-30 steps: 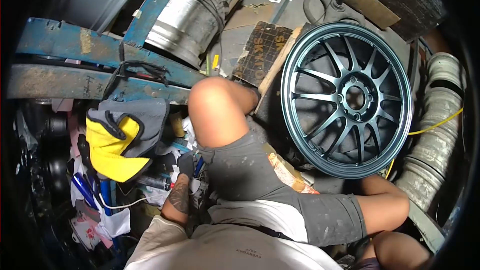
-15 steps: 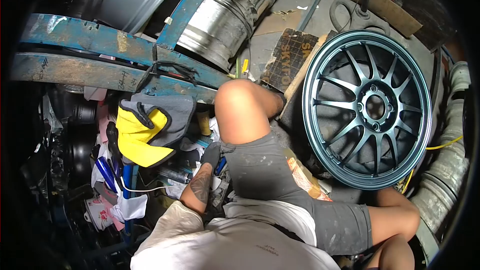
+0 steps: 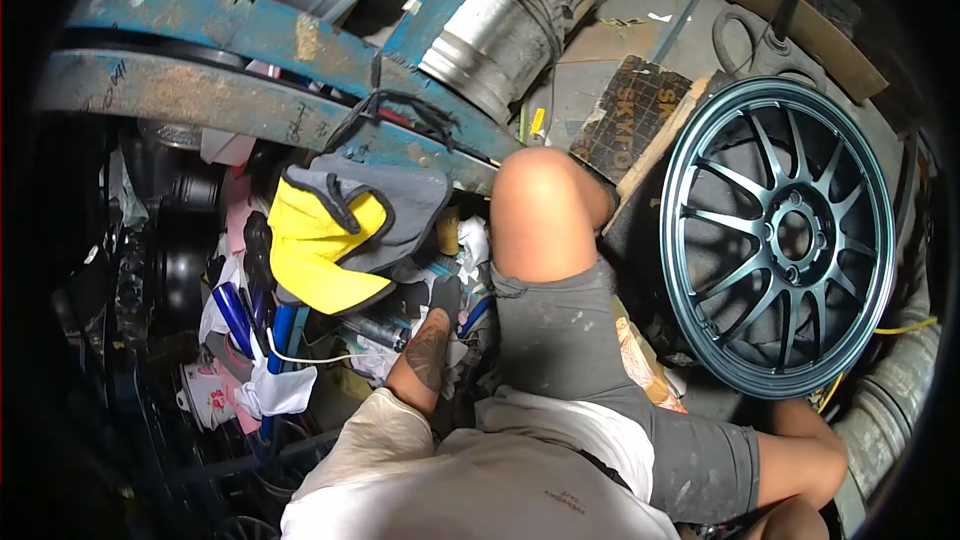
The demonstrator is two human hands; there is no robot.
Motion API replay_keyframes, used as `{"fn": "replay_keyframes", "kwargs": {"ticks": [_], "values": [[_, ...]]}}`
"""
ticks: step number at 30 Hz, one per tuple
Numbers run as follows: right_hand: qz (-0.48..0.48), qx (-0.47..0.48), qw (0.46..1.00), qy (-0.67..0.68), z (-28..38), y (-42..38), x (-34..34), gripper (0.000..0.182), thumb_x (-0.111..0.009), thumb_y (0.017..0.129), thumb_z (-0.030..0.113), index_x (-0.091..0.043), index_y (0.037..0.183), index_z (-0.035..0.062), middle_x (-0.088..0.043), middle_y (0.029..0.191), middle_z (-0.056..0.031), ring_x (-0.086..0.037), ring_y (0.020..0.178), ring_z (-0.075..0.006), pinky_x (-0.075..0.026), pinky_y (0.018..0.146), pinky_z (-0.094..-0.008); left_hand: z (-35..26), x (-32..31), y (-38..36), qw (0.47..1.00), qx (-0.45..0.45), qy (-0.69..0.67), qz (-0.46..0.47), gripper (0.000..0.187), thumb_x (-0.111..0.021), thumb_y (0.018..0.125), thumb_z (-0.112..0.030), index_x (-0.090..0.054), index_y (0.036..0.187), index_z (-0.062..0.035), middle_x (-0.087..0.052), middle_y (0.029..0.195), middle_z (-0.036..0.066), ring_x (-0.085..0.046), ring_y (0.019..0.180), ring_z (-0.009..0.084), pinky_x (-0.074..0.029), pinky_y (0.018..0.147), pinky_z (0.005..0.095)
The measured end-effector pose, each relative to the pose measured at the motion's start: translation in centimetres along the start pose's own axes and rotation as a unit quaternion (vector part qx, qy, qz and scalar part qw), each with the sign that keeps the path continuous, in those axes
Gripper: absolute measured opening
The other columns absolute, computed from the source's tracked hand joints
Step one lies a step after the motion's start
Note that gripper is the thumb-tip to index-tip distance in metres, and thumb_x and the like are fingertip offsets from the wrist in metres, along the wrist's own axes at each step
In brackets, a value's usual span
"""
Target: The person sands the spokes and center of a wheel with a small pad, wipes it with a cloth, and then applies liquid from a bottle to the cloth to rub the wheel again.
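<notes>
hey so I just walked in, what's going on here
A person sits with knees apart beside a dark, glossy multi-spoke wheel, which no visible hand touches. The left hand, seemingly gloved, is down among clutter on the left; whether it grips anything can't be made out. The right hand isn't visible. A yellow-and-gray cloth lies near the left hand.

The wheel at right is dark metallic teal with pale, silvery highlights. Left of the frame's middle, the towel is bright yellow and grey with black edging; the left hand's glove is dark grey. Blue beams at upper left carry brown patches and black scrawl. The board is dark brown, gridded, with orange-brown letters. The shorts are dark grey, pale-flecked; the shirt, off-white.
</notes>
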State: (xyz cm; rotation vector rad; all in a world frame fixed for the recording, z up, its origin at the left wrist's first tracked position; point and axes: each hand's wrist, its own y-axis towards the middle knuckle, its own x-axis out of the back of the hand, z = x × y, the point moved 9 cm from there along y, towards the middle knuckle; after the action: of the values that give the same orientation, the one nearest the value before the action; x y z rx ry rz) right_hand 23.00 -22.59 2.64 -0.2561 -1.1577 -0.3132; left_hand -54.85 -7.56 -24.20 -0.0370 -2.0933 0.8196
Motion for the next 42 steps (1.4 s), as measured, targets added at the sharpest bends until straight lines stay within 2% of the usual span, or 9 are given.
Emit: {"fn": "replay_keyframes", "kwargs": {"ticks": [4, 9, 16, 22, 28, 31, 34, 35, 42], "values": [[0.011, 0.009, 1.000, -0.007, 0.5, 0.3, -0.4, 0.053, -0.062, 0.099, 0.008, -0.050, 0.150, -0.0006, -0.051, 0.154, -0.0200, -0.051, 0.139, -0.0317, -0.037, 0.117, -0.0397, -1.5, 0.4, -1.4, 0.965, -0.157, 0.208, -0.003, 0.018, -0.057, 0.095, -0.024, -0.064, 0.090, -0.0078, -0.070, 0.085, 0.015, -0.070, 0.081, 0.0258, -0.056, 0.071, 0.0412], [0.011, 0.014, 1.000, -0.011, 0.9, 0.5, -0.4, 0.053, -0.062, 0.099, 0.009, -0.050, 0.150, -0.0011, -0.052, 0.153, -0.0196, -0.052, 0.139, -0.0313, -0.037, 0.117, -0.0395, 2.2, 3.2, 1.0, 0.954, -0.043, -0.089, -0.284, 0.019, -0.063, 0.089, -0.020, -0.070, 0.094, -0.0036, -0.071, 0.104, 0.019, -0.068, 0.100, 0.0377, -0.055, 0.086, 0.0491], [0.004, 0.023, 1.000, -0.021, 1.5, 0.7, 0.0, 0.054, -0.062, 0.099, 0.009, -0.050, 0.150, -0.0017, -0.052, 0.153, -0.0190, -0.052, 0.138, -0.0307, -0.038, 0.116, -0.0392, 6.5, 2.9, 7.1, 0.863, -0.122, 0.377, -0.315, 0.029, -0.054, 0.098, -0.023, -0.073, 0.103, -0.0019, -0.073, 0.102, 0.025, -0.070, 0.096, 0.0428, -0.053, 0.082, 0.0523], [0.005, 0.037, 0.999, -0.022, 2.0, 1.1, -0.2, 0.054, -0.062, 0.099, 0.010, -0.049, 0.150, -0.0022, -0.053, 0.152, -0.0185, -0.052, 0.137, -0.0302, -0.038, 0.116, -0.0389, 3.3, 5.7, 4.2, 0.870, -0.018, 0.282, -0.404, 0.026, -0.052, 0.098, -0.018, -0.073, 0.101, -0.0025, -0.073, 0.106, 0.023, -0.069, 0.097, 0.0420, -0.053, 0.085, 0.0514], [-0.009, 0.048, 0.998, -0.034, 2.5, 1.5, 0.5, 0.054, -0.062, 0.099, 0.010, -0.049, 0.150, -0.0027, -0.053, 0.152, -0.0179, -0.052, 0.137, -0.0296, -0.039, 0.116, -0.0387, -6.2, -1.1, 1.9, 0.894, -0.229, 0.167, -0.346, 0.028, -0.056, 0.096, -0.018, -0.073, 0.119, -0.0126, -0.066, 0.128, 0.022, -0.064, 0.112, 0.0446, -0.052, 0.097, 0.0479], [-0.026, 0.051, 0.998, -0.035, 2.7, 2.0, 1.8, 0.054, -0.062, 0.099, 0.011, -0.049, 0.150, -0.0030, -0.054, 0.152, -0.0177, -0.052, 0.137, -0.0294, -0.039, 0.115, -0.0385, 3.0, -5.4, 9.6, 0.915, -0.086, 0.133, -0.370, 0.028, -0.062, 0.093, -0.017, -0.073, 0.118, -0.0125, -0.065, 0.129, 0.021, -0.063, 0.114, 0.0431, -0.049, 0.101, 0.0482], [-0.092, 0.040, 0.994, -0.042, 3.1, 2.4, 6.2, 0.054, -0.062, 0.099, 0.011, -0.049, 0.150, -0.0033, -0.054, 0.152, -0.0174, -0.053, 0.136, -0.0291, -0.039, 0.115, -0.0384, -1.9, -1.3, 4.7, 0.899, -0.211, -0.014, -0.384, 0.028, -0.058, 0.097, -0.018, -0.070, 0.120, -0.0068, -0.068, 0.123, 0.022, -0.065, 0.110, 0.0403, -0.050, 0.100, 0.0466], [-0.146, 0.032, 0.988, -0.045, 3.5, 2.4, 9.0, 0.054, -0.062, 0.099, 0.011, -0.049, 0.149, -0.0034, -0.054, 0.151, -0.0173, -0.053, 0.136, -0.0290, -0.039, 0.115, -0.0384, -0.7, 0.4, 5.5, 0.928, -0.148, -0.075, -0.334, 0.058, -0.048, 0.103, -0.056, -0.069, 0.122, -0.0058, -0.071, 0.125, 0.016, -0.063, 0.121, 0.0341, -0.048, 0.105, 0.0453], [-0.384, 0.070, 0.907, -0.157, 7.8, 1.5, 21.8, 0.054, -0.062, 0.099, 0.011, -0.048, 0.149, -0.0040, -0.054, 0.151, -0.0167, -0.053, 0.136, -0.0284, -0.040, 0.115, -0.0381, 1.6, 7.2, 5.9, 0.982, -0.055, 0.035, -0.175, 0.052, -0.055, 0.094, -0.047, -0.069, 0.122, -0.0056, -0.071, 0.124, 0.018, -0.064, 0.119, 0.0355, -0.049, 0.104, 0.0450]]}}
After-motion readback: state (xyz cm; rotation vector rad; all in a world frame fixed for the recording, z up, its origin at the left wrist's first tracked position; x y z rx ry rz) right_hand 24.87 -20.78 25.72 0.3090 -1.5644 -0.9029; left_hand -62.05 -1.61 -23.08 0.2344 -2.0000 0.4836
